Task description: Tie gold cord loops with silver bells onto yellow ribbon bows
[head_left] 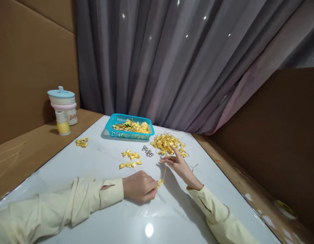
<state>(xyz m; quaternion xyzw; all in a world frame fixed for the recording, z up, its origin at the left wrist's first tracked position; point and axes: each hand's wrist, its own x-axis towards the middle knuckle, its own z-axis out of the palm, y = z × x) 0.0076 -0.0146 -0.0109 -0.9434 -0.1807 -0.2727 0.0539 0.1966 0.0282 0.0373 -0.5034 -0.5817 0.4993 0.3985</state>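
My left hand [141, 186] is closed, its fingertips pinching a yellow ribbon bow [160, 183] just above the white table. From the bow a thin, light cord [165, 173] runs up to my right hand [181, 167], whose fingertips are pinched at its upper end while one finger points away. Beyond my left hand lie several loose yellow bows [133, 156]. A small cluster of silver bells [148, 152] sits between these and a pile of yellow bows with cord loops [167, 142], which is just past my right hand.
A blue plastic basket [111, 130] holding more bows and silver pieces stands at the back. Some bows [82, 142] lie at the left edge. On the brown left ledge are a lidded cup [64, 101] and a yellow-white bottle [62, 123]. A grey curtain [146, 61] hangs behind.
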